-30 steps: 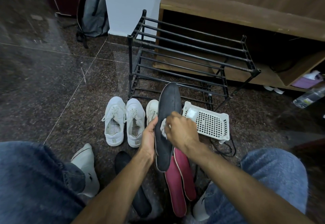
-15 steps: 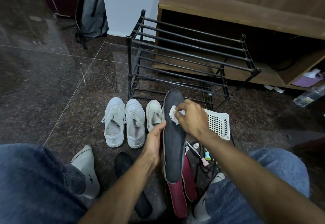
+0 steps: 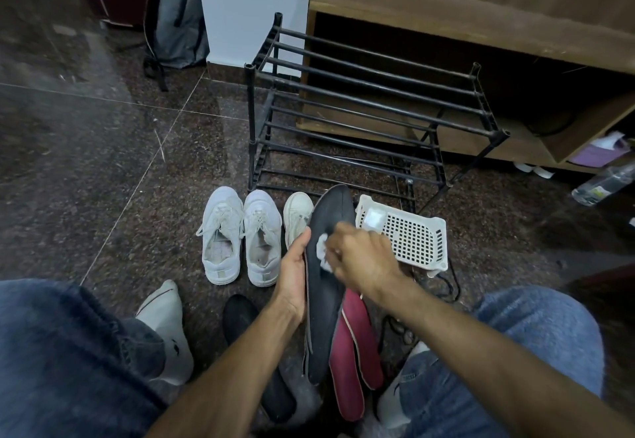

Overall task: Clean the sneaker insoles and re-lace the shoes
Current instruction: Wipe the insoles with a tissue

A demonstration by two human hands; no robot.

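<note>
insole wipe in progress; lacing not begun

nearest the camera, two knees in blue jeans frame the work area on the floor. between them lie a second dark insole (image 3: 256, 355) and two maroon insoles (image 3: 357, 345), the maroon pair partly under the one being cleaned.

the left hand (image 3: 293, 274) holds the dark insole (image 3: 323, 303) upright by its left edge, thumb on the face and the other fingers behind it. the right hand (image 3: 364, 255) pinches a small white wipe (image 3: 323, 248) and presses it to the upper half of the insole. so the left grip is curled round the insole edge; the right grip is closed on the wipe.

just beyond, a pair of white sneakers (image 3: 240, 235) stands side by side with laces in place, and a third white sneaker (image 3: 297, 217) sits partly behind the insole. a white perforated basket (image 3: 412, 238) rests to the right, a black shoe rack (image 3: 371, 111) behind it.

risks, by judgement:
- the insole is held at one edge only; firm wiping could flex it or twist it out of the hold.
- its heel end hangs close to the maroon insoles, so loosened dirt may transfer onto them.
- the wipe is small and bunched; it may smear rather than lift grime.
- four insoles lie loose; mismatching them to shoes is possible.
</note>
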